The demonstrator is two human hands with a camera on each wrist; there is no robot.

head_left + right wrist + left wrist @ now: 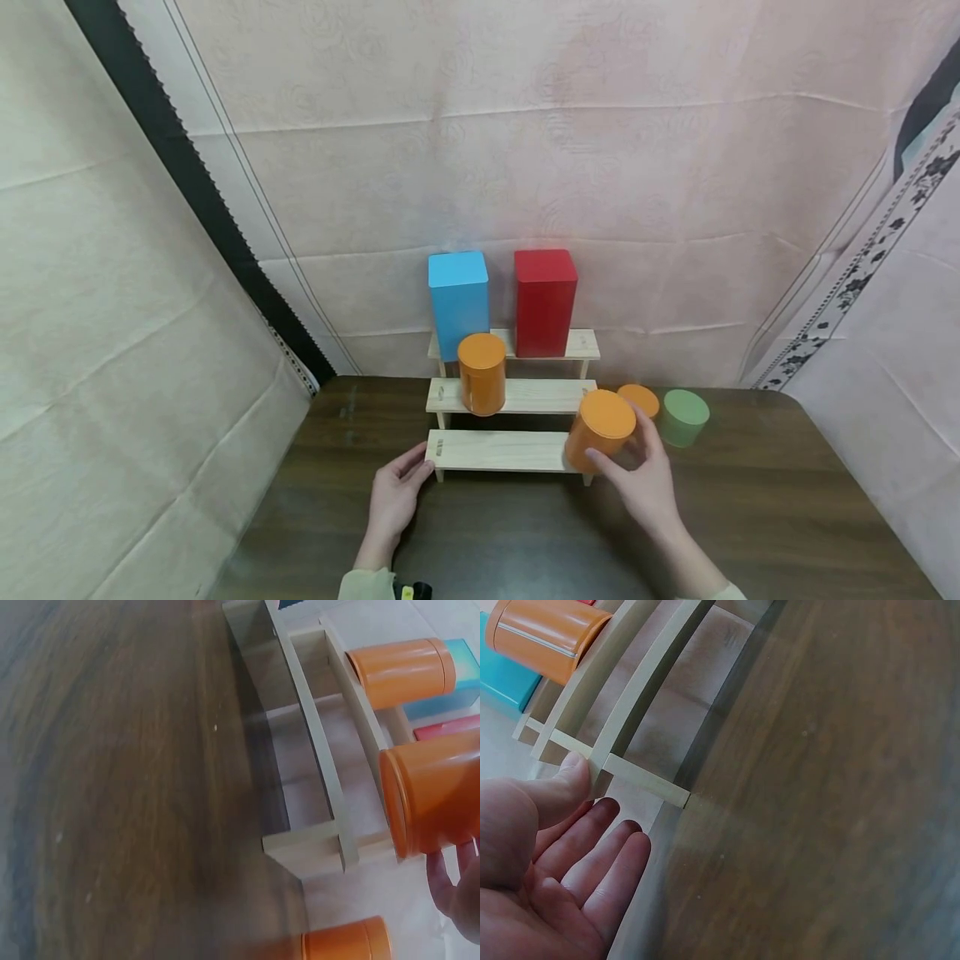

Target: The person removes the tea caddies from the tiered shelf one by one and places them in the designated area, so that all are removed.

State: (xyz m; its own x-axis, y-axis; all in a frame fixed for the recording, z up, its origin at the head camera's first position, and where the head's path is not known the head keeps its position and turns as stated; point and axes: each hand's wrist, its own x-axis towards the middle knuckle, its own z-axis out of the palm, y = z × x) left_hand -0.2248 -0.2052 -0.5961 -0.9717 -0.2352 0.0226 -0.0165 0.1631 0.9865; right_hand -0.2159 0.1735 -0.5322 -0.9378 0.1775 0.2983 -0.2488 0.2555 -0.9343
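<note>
A three-step wooden stand (498, 451) stands on the table. My left hand (396, 493) pinches the left end of its lowest step; in the left wrist view the thumb (571, 772) lies against that plank's end. At the stand's right end my right hand (643, 483) grips an orange canister (602, 427), fingers and thumb on its side. The right wrist view shows this canister's base (401, 806) beside the steps; whether it touches one I cannot tell. Another orange canister (482, 375) stands on the left of the middle step.
A blue box (459, 304) and a red box (544, 304) stand on the top step. Right of the stand, a third orange canister (640, 398) and a green canister (683, 418) are on the brown table (795, 500). Pale cloth (562, 167) hangs behind and at both sides.
</note>
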